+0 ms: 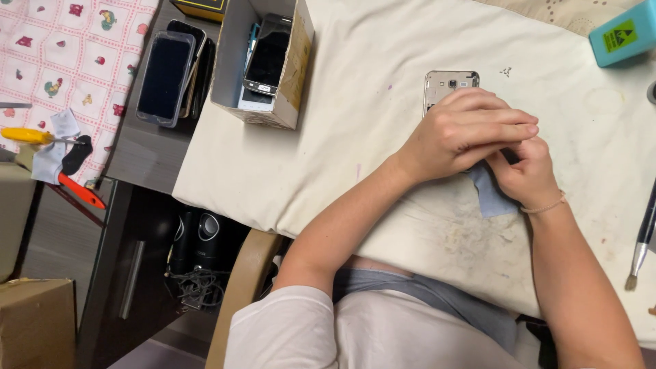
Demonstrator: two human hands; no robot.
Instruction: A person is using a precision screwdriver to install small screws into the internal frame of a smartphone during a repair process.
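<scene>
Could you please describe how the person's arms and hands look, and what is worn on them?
Both hands, the left hand and the right hand, are bare, without gloves. The forearms are uncovered. A white short sleeve covers the left upper arm. A thin beaded bracelet sits on the right wrist. No rings or watch show.

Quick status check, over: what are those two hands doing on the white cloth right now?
Left hand lies over the opened phone. Right hand pinches a small blue cloth against it. Brush lies off to the right, apart.
</scene>
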